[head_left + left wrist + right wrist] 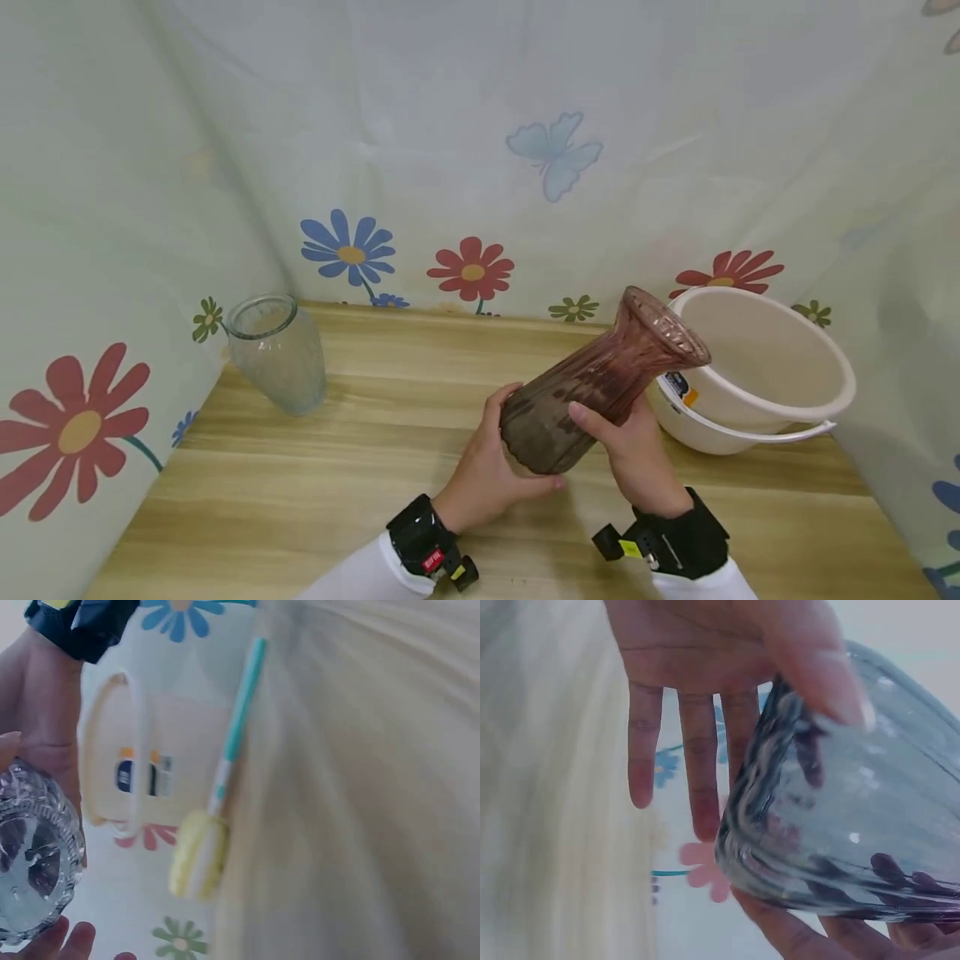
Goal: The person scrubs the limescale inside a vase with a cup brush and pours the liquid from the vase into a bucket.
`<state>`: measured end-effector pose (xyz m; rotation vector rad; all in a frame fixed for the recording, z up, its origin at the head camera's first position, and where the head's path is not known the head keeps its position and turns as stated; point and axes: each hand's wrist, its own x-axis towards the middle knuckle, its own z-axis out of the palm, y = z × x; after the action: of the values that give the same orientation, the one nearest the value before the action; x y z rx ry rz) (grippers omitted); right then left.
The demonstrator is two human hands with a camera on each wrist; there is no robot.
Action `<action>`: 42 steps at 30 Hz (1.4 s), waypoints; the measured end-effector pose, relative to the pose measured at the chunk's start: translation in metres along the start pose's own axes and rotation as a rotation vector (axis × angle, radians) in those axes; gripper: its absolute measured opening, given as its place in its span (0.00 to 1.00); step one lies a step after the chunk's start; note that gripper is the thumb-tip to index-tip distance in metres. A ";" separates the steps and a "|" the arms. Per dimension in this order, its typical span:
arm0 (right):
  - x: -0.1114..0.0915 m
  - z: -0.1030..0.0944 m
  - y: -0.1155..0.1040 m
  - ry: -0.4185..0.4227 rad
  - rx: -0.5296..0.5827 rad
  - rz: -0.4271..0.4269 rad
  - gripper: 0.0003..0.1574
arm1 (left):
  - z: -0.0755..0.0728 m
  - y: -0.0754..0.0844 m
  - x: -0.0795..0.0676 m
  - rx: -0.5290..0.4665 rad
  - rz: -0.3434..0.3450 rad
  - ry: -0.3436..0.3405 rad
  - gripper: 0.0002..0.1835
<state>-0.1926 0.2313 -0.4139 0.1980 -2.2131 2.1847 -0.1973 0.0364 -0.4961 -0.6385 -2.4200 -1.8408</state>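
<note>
A ribbed, purple-tinted glass vase (558,417) with a flared neck is held tilted, its mouth to the upper right. My left hand (480,479) holds the base, thumb below it. Farther up the body my right hand (637,454) grips, its thumb across the near side. The vase's scalloped base (56,825) faces the left wrist view. In the right wrist view, several straight fingers (697,765) reach past the base while a thumb lies over the glass. Beyond the vase's mouth stands a white bucket (757,350), partly covered by it.
A clear glass vase (281,358) stands upright at the table's back left. A yellow-and-white sponge brush (199,855) with a teal handle shows near the bucket in the left wrist view. Flower-patterned curtains (420,125) border the wooden table (315,475). The bucket's handle hangs down in front.
</note>
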 end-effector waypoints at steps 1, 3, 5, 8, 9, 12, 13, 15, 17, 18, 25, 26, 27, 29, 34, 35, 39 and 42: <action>0.000 -0.002 -0.001 0.003 0.061 -0.017 0.32 | 0.001 0.004 0.001 -0.016 0.006 0.005 0.64; 0.000 -0.006 -0.004 0.007 0.172 -0.066 0.28 | 0.003 0.011 0.003 -0.048 0.032 0.015 0.64; 0.000 -0.009 -0.006 -0.001 0.291 -0.116 0.24 | 0.005 0.018 0.006 -0.085 0.066 0.021 0.64; 0.003 -0.014 -0.010 -0.018 0.420 -0.178 0.23 | 0.011 0.027 0.012 -0.151 0.118 0.021 0.61; 0.004 -0.015 -0.011 -0.025 0.451 -0.188 0.23 | 0.013 0.030 0.013 -0.172 0.126 0.018 0.61; 0.008 -0.018 -0.015 -0.035 0.496 -0.195 0.27 | 0.019 0.039 0.018 -0.228 0.130 0.011 0.60; 0.009 -0.019 -0.017 -0.033 0.506 -0.191 0.28 | 0.021 0.042 0.020 -0.240 0.127 0.011 0.60; 0.011 -0.022 -0.018 -0.029 0.519 -0.183 0.31 | 0.024 0.047 0.023 -0.261 0.118 0.010 0.60; 0.012 -0.024 -0.019 -0.032 0.548 -0.173 0.33 | 0.026 0.053 0.026 -0.279 0.112 0.016 0.59; 0.014 -0.026 -0.019 -0.038 0.570 -0.172 0.34 | 0.027 0.056 0.028 -0.279 0.110 0.022 0.58; 0.023 -0.035 -0.019 -0.088 0.766 -0.203 0.33 | 0.032 0.076 0.043 -0.247 0.141 0.070 0.56; 0.025 -0.036 -0.018 -0.095 0.803 -0.216 0.33 | 0.032 0.080 0.045 -0.239 0.147 0.077 0.57; 0.026 -0.036 -0.018 -0.110 0.843 -0.230 0.34 | 0.033 0.083 0.047 -0.228 0.150 0.084 0.57; 0.029 -0.038 -0.018 -0.133 0.910 -0.254 0.35 | 0.034 0.088 0.051 -0.207 0.157 0.097 0.57; 0.035 -0.042 -0.019 -0.208 1.056 -0.262 0.38 | 0.034 0.101 0.061 -0.163 0.187 0.131 0.56; 0.035 -0.043 -0.019 -0.228 1.088 -0.254 0.39 | 0.034 0.103 0.063 -0.150 0.199 0.138 0.56; 0.037 -0.046 -0.021 -0.303 1.209 -0.220 0.43 | 0.032 0.110 0.070 -0.111 0.225 0.146 0.56; 0.037 -0.048 -0.023 -0.332 1.270 -0.193 0.46 | 0.031 0.115 0.075 -0.091 0.226 0.142 0.56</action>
<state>-0.2305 0.2760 -0.3863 0.7567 -0.4699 3.1666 -0.2201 0.1122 -0.3795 -0.7269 -2.0921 -1.8439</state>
